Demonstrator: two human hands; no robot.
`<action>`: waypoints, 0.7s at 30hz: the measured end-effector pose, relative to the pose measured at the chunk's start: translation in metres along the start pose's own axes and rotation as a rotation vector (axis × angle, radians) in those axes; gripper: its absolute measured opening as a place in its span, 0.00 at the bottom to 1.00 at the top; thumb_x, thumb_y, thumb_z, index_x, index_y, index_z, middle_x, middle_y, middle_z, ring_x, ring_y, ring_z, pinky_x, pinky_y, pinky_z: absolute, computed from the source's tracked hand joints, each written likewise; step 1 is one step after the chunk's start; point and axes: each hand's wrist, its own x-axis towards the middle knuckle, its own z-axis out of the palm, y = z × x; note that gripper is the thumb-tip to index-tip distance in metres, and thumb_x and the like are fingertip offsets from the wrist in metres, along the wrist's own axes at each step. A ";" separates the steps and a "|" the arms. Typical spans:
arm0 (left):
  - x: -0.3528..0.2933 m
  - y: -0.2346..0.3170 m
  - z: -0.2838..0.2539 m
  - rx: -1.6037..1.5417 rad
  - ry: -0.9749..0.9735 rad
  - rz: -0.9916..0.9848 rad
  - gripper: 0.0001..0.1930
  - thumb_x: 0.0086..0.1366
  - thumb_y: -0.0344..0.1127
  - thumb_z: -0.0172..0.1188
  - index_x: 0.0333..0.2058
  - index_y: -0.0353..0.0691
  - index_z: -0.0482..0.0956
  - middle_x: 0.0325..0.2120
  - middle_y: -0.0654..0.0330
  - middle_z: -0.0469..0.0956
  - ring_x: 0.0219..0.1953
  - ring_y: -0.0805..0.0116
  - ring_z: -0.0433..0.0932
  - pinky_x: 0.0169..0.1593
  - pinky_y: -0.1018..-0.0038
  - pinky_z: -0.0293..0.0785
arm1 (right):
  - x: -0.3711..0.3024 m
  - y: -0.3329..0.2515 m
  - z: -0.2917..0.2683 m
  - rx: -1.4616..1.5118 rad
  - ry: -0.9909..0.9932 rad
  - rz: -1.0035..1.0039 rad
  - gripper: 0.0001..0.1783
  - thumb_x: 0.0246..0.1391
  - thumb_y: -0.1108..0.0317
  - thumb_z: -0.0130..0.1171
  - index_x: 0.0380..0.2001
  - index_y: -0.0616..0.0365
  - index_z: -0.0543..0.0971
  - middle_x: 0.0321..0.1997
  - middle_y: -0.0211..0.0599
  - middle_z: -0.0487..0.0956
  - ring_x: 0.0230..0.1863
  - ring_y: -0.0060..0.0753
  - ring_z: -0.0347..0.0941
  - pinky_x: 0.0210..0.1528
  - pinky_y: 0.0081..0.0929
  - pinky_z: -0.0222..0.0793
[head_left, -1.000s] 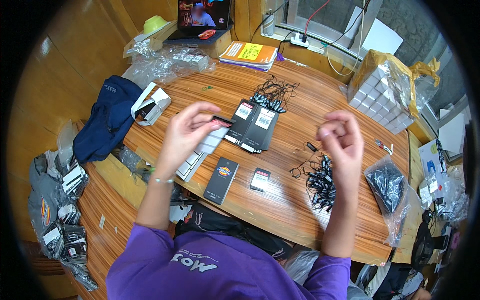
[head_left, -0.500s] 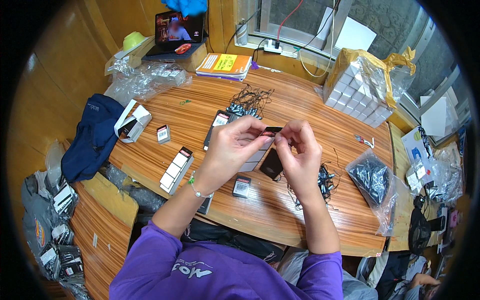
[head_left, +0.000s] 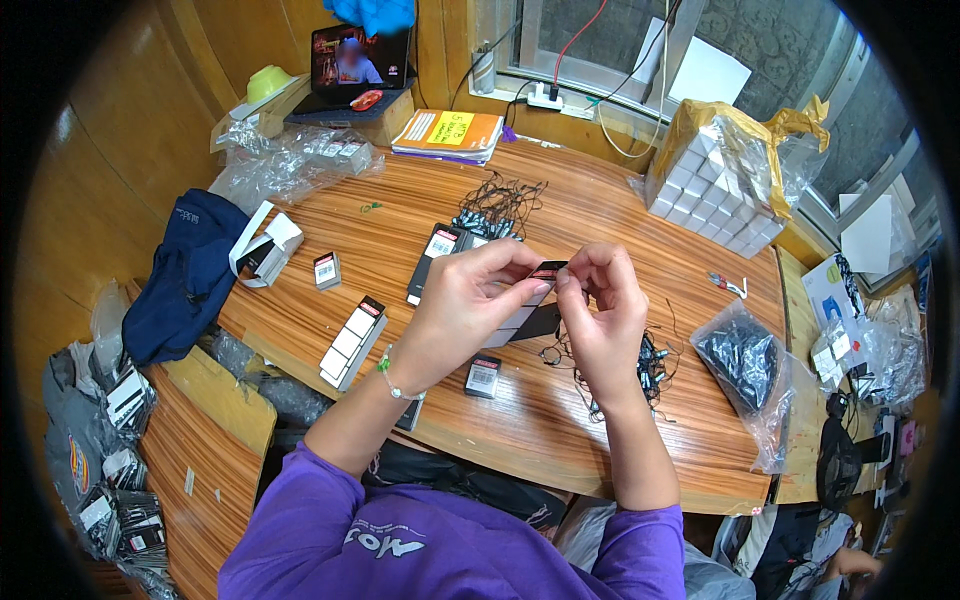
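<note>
Strip (head_left: 512,322), a black-topped card with pale panels, is held up between the two hands above the desk (head_left: 600,205); its long axis slopes from the black upper end, where the fingertips of both hands come together, down and leftward toward the person; the left hand (head_left: 475,290) is the nearer, lying along the left edge with thumb and forefinger pinched on the card; the right hand (head_left: 605,300) has thumb and forefinger drawn together at the upper right corner, but whether they grip the card, a cord or only brush its edge cannot be told; a black tag (head_left: 538,322) shows just right of the strip, partly hidden by the right hand.

Nearer the person than the fingertips, a label stack (head_left: 483,376) sits on the desk; a stack of strips (head_left: 352,345) lies left of the left wrist, black tags (head_left: 432,262) beyond the left hand, and a heap of cords (head_left: 655,365) beside the right wrist.

Half a second earlier the black tag showed more of its face; now it is a narrower wedge, and the strip's black end is slightly farther right; a second earlier the hands were well apart, the strip in the left one alone.
</note>
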 end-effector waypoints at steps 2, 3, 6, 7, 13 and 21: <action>0.000 0.002 0.000 0.084 -0.020 0.041 0.08 0.54 0.22 0.60 0.35 0.29 0.75 0.32 0.58 0.77 0.36 0.75 0.77 0.41 0.81 0.76 | 0.000 0.001 -0.001 -0.040 -0.009 -0.013 0.06 0.48 0.82 0.52 0.31 0.64 0.69 0.23 0.29 0.71 0.24 0.13 0.66 0.24 0.13 0.62; 0.000 0.006 0.000 0.139 -0.033 0.078 0.08 0.54 0.22 0.60 0.34 0.30 0.75 0.32 0.59 0.77 0.35 0.75 0.77 0.40 0.81 0.76 | 0.000 0.002 -0.002 -0.038 -0.002 -0.005 0.07 0.48 0.82 0.52 0.32 0.64 0.69 0.23 0.30 0.72 0.24 0.14 0.66 0.25 0.13 0.62; 0.002 0.010 0.001 0.299 -0.040 0.179 0.07 0.53 0.23 0.61 0.33 0.32 0.77 0.32 0.59 0.77 0.33 0.73 0.77 0.37 0.80 0.75 | 0.000 0.003 -0.002 0.007 0.001 0.040 0.09 0.49 0.82 0.52 0.35 0.64 0.69 0.24 0.31 0.73 0.25 0.15 0.67 0.26 0.13 0.62; 0.002 0.011 0.001 0.353 -0.035 0.212 0.07 0.52 0.23 0.61 0.32 0.32 0.77 0.31 0.59 0.77 0.32 0.71 0.78 0.36 0.79 0.75 | 0.001 0.003 -0.002 0.047 -0.008 0.070 0.10 0.50 0.82 0.52 0.37 0.64 0.70 0.24 0.31 0.73 0.25 0.15 0.68 0.27 0.13 0.63; 0.011 0.002 -0.004 0.764 0.102 0.720 0.11 0.44 0.23 0.62 0.30 0.40 0.80 0.32 0.62 0.76 0.37 0.62 0.74 0.42 0.69 0.71 | 0.011 0.003 -0.011 0.404 -0.187 0.369 0.09 0.57 0.71 0.50 0.39 0.62 0.73 0.35 0.29 0.75 0.37 0.17 0.68 0.43 0.17 0.64; 0.012 -0.013 -0.006 0.629 0.020 0.637 0.08 0.46 0.23 0.62 0.28 0.39 0.78 0.31 0.63 0.76 0.36 0.63 0.76 0.41 0.70 0.70 | 0.018 0.019 -0.023 0.588 0.161 0.351 0.05 0.61 0.64 0.45 0.33 0.52 0.69 0.35 0.27 0.71 0.35 0.17 0.66 0.38 0.16 0.62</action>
